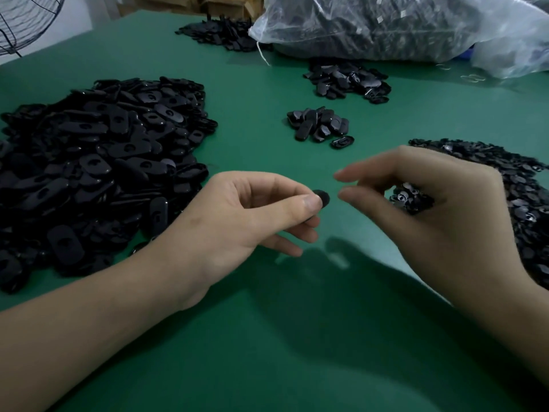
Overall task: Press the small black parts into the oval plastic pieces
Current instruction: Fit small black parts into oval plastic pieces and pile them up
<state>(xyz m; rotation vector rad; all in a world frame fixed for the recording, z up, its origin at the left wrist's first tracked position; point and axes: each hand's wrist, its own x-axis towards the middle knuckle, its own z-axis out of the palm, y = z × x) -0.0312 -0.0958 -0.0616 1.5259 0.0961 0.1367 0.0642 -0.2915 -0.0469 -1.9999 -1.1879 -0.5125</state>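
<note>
My left hand (252,212) pinches a black oval plastic piece (323,197) between thumb and fingers, just above the green table (267,337). My right hand (430,209) hovers a short gap to its right, with thumb and forefinger stretched toward the piece. Its other fingers curl around a clump of small black parts (411,197) in the palm. A big heap of oval pieces (98,165) lies to the left. A spread of small black parts (523,197) lies at the right edge.
A small pile of black pieces (320,126) sits beyond my hands, another pile (347,80) farther back and a third (219,34) at the far edge. A clear plastic bag (401,25) full of parts lies at the back right. A wire fan guard (26,22) stands at the top left.
</note>
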